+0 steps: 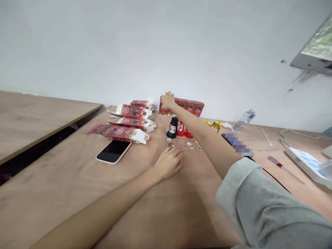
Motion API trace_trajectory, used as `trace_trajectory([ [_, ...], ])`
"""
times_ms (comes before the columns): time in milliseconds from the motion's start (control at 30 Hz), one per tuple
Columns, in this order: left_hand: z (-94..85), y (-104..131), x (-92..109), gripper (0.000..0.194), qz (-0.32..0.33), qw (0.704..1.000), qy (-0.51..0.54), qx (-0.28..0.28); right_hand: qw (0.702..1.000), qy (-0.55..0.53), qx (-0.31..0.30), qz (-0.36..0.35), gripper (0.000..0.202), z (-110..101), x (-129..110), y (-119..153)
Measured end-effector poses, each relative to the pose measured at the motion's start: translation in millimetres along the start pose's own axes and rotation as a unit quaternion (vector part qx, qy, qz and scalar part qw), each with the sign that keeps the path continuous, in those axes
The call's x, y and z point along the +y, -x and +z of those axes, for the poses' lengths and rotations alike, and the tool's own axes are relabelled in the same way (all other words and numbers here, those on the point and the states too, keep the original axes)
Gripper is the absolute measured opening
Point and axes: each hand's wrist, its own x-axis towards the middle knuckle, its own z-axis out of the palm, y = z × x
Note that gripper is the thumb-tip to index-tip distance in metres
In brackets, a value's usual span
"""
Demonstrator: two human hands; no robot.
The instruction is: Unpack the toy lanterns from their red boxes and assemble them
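Note:
My right hand (168,101) reaches to the wall and has its fingers over the left end of a row of closed red boxes (190,105). My left hand (169,162) rests on the wooden table (140,214), palm down with fingers loosely spread and nothing visible in it. Just beyond it lie small chains and metal parts (190,146). A black lantern (173,128) stands upright between my hands, with red lanterns (181,129) beside it, partly behind my right forearm. Several open red cartons (135,122) lie to the left with their flaps out.
A phone (111,152) lies near the cartons. Gold lanterns (216,126), a plastic bottle (244,119), a dark device with a cable (237,143), a screwdriver (275,162) and a white power strip (308,165) are on the right. A gap separates another table (38,117) at left.

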Motion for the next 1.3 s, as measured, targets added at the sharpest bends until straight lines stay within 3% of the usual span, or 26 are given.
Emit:
trace_trajectory([
  [200, -1.0, -0.2, 0.6, 0.03, 0.0, 1.0, -0.006, 0.007, 0.999, 0.051, -0.012, -0.001, 0.063, 2.4, -2.1, 13.4],
  [367, -4.6, 1.2, 0.9, 0.028, -0.009, 0.999, 0.019, 0.029, 0.999, 0.015, 0.03, -0.016, 0.07, -22.7, -1.1, 28.3],
  [467, -8.0, 1.7, -0.2, 0.026, -0.07, 0.992, 0.074, 0.069, 0.988, -0.091, 0.123, -0.02, 0.071, -51.5, 7.6, 66.2],
  [533, -9.1, 1.1, -2.9, 0.024, -0.134, 0.976, 0.139, 0.102, 0.965, -0.19, 0.176, -0.028, 0.065, -68.0, 15.2, 110.7],
  [633, -8.2, -1.0, -8.8, 0.033, -0.236, 0.917, 0.282, 0.152, 0.907, -0.355, 0.227, 0.006, 0.058, -75.5, 22.0, 197.3],
  [733, -7.9, -2.7, -12.7, 0.053, -0.29, 0.843, 0.413, 0.185, 0.851, -0.48, 0.197, 0.083, 0.051, -60.0, 18.6, 281.0],
  [833, -11.3, -3.2, -10.9, 0.053, -0.283, 0.8, 0.513, 0.127, 0.808, -0.545, 0.134, 0.181, 0.044, -38.3, 10.3, 332.4],
  [933, -15.6, -3.4, -5.8, 0.046, -0.296, 0.779, 0.55, 0.058, 0.769, -0.587, 0.123, 0.221, 0.043, -27.7, 6.3, 344.2],
  [1000, -17.0, -3.9, -3.8, 0.047, -0.324, 0.754, 0.568, 0.06, 0.738, -0.612, 0.142, 0.246, 0.044, -26.3, 8.1, 339.1],
  [1167, -16.6, -6.2, -11.6, 0.053, -0.389, 0.627, 0.666, 0.113, 0.62, -0.699, 0.147, 0.324, 0.05, -25.0, 17.5, 329.0],
  [1233, -17.0, -7.5, -16.5, 0.047, -0.396, 0.583, 0.698, 0.126, 0.628, -0.691, 0.169, 0.315, 0.047, -25.9, 19.0, 331.2],
  [1300, -18.4, -8.9, -19.3, 0.036, -0.394, 0.555, 0.721, 0.131, 0.681, -0.653, 0.19, 0.271, 0.041, -28.3, 19.0, 334.6],
])
